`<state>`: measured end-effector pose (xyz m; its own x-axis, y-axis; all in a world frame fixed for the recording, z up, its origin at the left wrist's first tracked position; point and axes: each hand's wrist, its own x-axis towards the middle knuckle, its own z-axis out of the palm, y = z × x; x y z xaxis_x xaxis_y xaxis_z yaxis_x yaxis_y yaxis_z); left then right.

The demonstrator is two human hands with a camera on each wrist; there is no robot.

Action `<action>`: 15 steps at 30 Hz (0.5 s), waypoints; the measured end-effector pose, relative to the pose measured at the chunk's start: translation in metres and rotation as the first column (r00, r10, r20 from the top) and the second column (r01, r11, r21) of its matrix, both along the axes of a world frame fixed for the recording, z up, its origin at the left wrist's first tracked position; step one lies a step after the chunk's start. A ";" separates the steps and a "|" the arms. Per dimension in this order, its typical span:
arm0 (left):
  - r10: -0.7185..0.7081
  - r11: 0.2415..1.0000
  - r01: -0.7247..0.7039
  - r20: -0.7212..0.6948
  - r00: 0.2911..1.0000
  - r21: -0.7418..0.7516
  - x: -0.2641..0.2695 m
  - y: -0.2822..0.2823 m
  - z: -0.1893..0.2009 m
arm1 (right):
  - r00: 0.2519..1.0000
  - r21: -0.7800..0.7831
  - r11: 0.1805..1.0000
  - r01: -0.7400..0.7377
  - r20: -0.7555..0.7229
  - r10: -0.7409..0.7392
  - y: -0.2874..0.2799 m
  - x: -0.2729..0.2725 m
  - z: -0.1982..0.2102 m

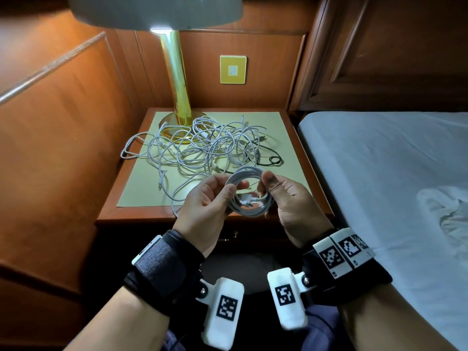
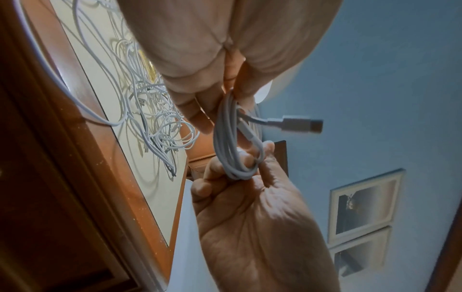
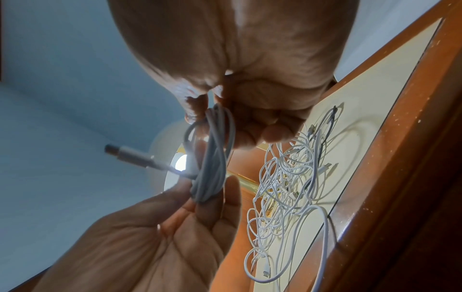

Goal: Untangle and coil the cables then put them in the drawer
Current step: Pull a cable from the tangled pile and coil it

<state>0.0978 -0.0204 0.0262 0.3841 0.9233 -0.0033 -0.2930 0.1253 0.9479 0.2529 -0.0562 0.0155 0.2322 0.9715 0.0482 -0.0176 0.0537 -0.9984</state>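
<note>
Hands at centre of the head view, raised just in front of the near edge of the nightstand (image 1: 114,211). Left hand (image 1: 202,206) pinches the left side of a coiled white cable (image 1: 249,191) between thumb and curled fingers; right hand (image 1: 291,198) pinches the right side of the same coil, thumb on top and fingers curled beneath. In the left wrist view the coil (image 2: 235,142) hangs between the two hands, its connector plug (image 2: 302,124) projecting free toward the right of the frame (the right wrist view shows the same plug (image 3: 125,153) pointing left).

Tangle of white cables (image 1: 202,145) spread over the cream mat (image 1: 141,188) above the hands, with one black cable (image 1: 268,158) at its right margin. One white loop overhangs the mat's left edge; another strand runs over the nightstand's near edge beside the left hand. Gold lamp base (image 1: 177,122) stands at the upper left of the mat, touched by the tangle.

Drawer front (image 1: 240,236) sits closed below the tabletop, partly hidden behind the wrists. Bed (image 1: 379,160) borders the nightstand on the right, wood panelling on the left; bare mat remains at the lower left corner.
</note>
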 end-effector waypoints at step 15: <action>0.107 0.987 -0.076 -0.222 0.969 0.144 0.004 0.001 -0.016 | 0.991 -0.161 0.986 -0.053 -0.129 0.032 0.003 -0.002 0.006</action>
